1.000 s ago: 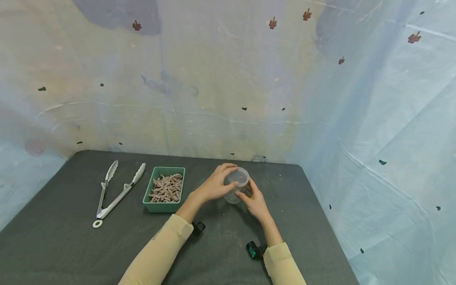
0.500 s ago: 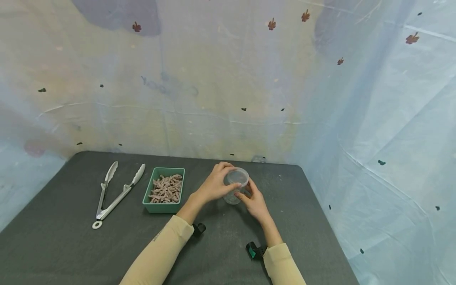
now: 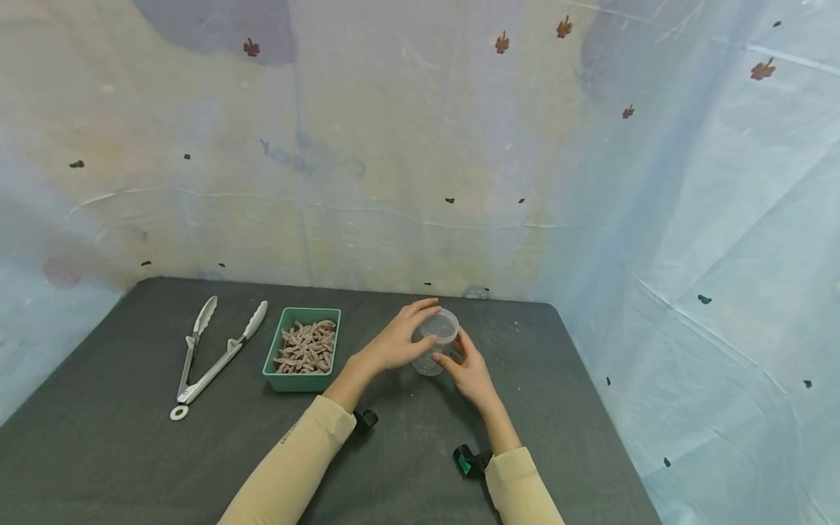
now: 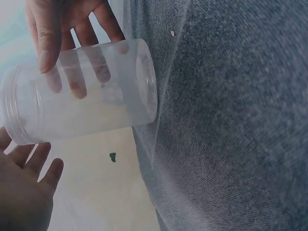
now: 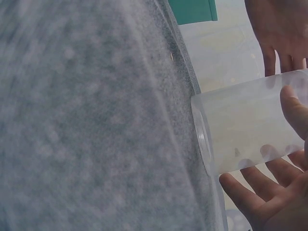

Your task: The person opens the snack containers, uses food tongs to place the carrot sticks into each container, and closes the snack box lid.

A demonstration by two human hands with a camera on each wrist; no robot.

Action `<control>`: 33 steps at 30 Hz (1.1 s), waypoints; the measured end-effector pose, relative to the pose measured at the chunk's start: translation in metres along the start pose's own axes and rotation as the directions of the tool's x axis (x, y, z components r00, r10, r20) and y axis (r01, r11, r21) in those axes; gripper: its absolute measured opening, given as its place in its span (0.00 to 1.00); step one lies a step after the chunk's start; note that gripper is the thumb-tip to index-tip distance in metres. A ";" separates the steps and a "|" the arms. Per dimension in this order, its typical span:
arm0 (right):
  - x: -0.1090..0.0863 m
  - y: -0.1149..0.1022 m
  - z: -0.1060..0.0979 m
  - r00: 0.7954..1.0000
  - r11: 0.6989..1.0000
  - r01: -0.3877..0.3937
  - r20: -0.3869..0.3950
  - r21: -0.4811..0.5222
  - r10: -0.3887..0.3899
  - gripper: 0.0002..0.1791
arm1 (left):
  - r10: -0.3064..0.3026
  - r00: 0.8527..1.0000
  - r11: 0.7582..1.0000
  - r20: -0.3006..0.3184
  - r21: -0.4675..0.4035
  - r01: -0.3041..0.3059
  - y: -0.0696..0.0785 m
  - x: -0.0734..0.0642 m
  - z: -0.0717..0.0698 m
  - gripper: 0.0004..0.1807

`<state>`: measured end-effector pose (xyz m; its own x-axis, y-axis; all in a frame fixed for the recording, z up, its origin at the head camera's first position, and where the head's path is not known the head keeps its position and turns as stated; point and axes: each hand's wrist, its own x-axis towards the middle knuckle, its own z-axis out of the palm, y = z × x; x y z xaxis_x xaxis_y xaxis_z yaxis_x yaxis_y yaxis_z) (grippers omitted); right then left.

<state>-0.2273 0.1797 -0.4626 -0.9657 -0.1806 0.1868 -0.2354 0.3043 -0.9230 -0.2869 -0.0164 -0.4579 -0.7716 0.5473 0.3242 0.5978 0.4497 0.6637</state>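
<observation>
A clear plastic jar [image 3: 429, 361] stands upright on the dark tabletop, with a translucent round top that has a ridged rim. My left hand [image 3: 394, 343] spans this top, its thumb on the near side and fingers on the far side. Lower down, my right hand [image 3: 469, 372] grips the jar's body between thumb and fingers. In the right wrist view, the right fingers [image 5: 276, 185] wrap one side of the jar [image 5: 245, 125] while the thumb presses across it. Through the clear wall in the left wrist view, the jar [image 4: 96, 96] shows no contents.
To the left sits a green rectangular tub [image 3: 302, 383] filled with small brownish, twisted pieces [image 3: 307, 348]. Metal tongs [image 3: 216, 368] with pale tips lie spread farther left. Patterned plastic sheeting [image 3: 394, 146] rises behind the dark table [image 3: 407, 474] and along its right side.
The left fingers have shifted slightly around the jar's top, spreading a little on the far side. The right hand and the jar stay in place.
</observation>
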 end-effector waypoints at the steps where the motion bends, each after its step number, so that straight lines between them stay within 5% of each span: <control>1: 0.000 0.000 0.000 1.000 1.000 0.001 0.001 0.000 -0.001 0.43 | 0.008 1.000 1.000 0.011 -0.010 -0.008 0.000 0.000 0.000 0.32; 9: 0.000 0.001 0.000 1.000 1.000 0.001 0.000 -0.003 -0.001 0.43 | 0.016 0.999 1.000 0.031 -0.004 -0.016 0.000 -0.001 0.001 0.32; 33: 0.002 0.002 0.000 1.000 1.000 0.003 -0.004 -0.009 -0.003 0.43 | 0.002 0.989 0.999 -0.145 0.041 0.004 0.004 0.001 0.006 0.31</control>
<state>-0.2295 0.1801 -0.4643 -0.9654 -0.1776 0.1910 -0.2393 0.3123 -0.9193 -0.2835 -0.0100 -0.4588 -0.7941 0.4398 0.4195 0.6027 0.4806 0.6370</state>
